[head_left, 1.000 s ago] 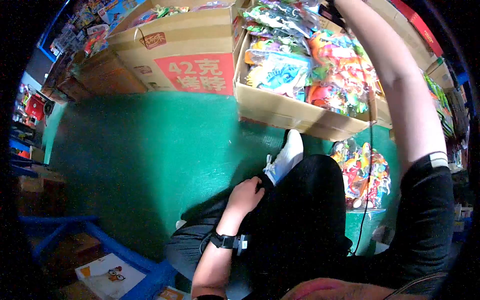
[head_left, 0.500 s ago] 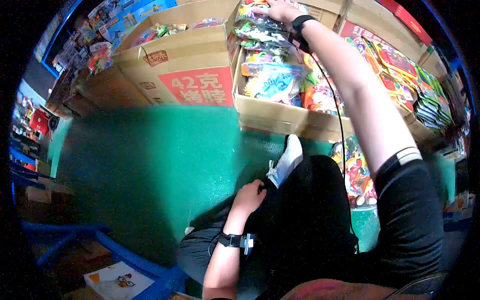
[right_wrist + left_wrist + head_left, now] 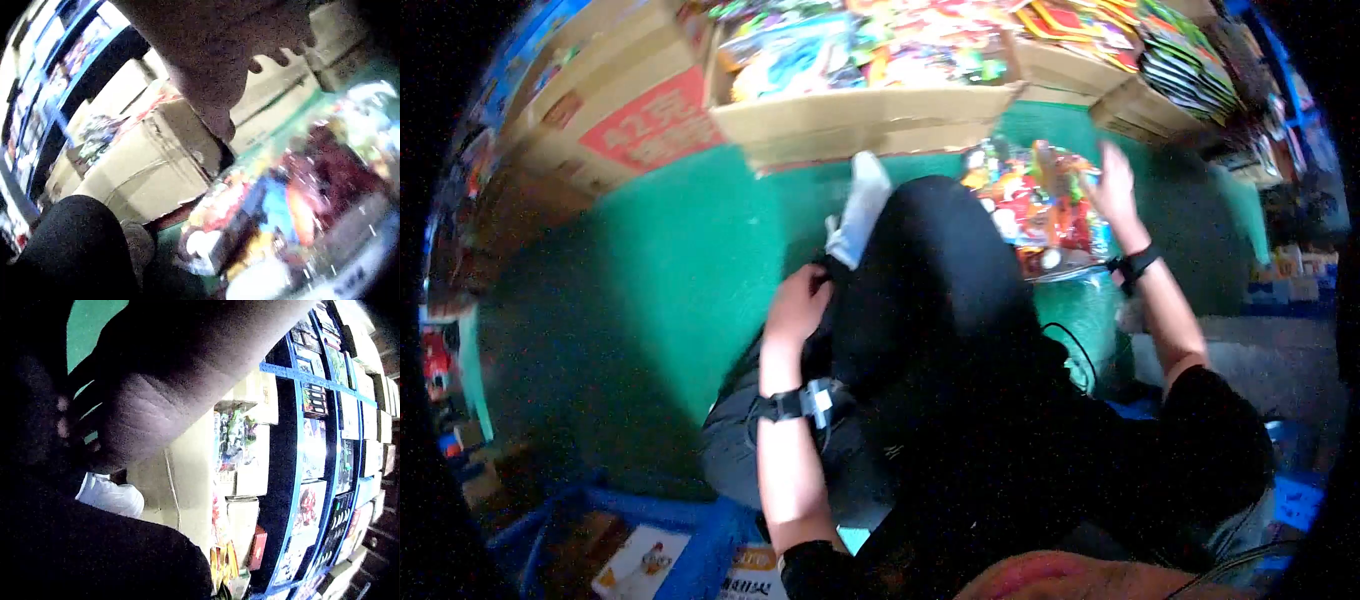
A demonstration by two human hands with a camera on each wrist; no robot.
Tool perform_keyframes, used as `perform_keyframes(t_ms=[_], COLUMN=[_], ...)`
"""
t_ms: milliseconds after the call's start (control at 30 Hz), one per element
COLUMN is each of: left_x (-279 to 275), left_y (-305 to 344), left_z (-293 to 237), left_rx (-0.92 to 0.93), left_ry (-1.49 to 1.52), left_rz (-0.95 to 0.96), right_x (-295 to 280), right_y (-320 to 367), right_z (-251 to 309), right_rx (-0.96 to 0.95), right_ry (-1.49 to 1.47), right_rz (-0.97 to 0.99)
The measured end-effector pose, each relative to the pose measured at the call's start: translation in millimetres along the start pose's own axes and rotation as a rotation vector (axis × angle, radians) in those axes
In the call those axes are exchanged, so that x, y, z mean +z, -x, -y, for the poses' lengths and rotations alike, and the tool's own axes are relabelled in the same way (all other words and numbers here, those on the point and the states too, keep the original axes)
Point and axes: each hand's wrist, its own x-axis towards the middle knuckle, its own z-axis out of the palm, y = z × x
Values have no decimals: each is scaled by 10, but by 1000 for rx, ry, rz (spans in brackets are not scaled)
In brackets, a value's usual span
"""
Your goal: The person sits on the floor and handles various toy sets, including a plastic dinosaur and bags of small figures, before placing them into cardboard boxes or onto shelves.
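A clear plastic bag of colorful small toys lies on the green floor beside the person's raised knee. My right hand is at the bag's right side, fingers extended, with nothing gripped. From the right wrist view, the hand hovers over the shiny bag, thumb and fingertips apart from it; motion blurs the toys. My left hand rests on the dark trouser leg near the white shoe, fingers loosely bent and holding nothing. Deep shadow covers most of its fingers in the left wrist view.
An open cardboard box full of bagged toys stands ahead. To its left is a taller carton with a red printed panel. Flat colorful packets fill a box at the right. A blue frame stands at the lower left.
My right hand has come down from the bagged toys in the big box to the bag on the floor. The head view has turned to the right; the left hand stays on the leg.
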Motion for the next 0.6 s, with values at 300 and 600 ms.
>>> perform_keyframes(t_ms=[300, 600], left_x=[-4, 5], left_y=[7, 42], left_z=[-132, -60], left_rx=[-64, -71], left_ry=[-39, 8], left_rz=[-41, -109], right_x=[685, 601], right_y=[659, 419], right_z=[-239, 363], right_rx=[191, -540], right_ry=[-218, -4], right_rz=[158, 168])
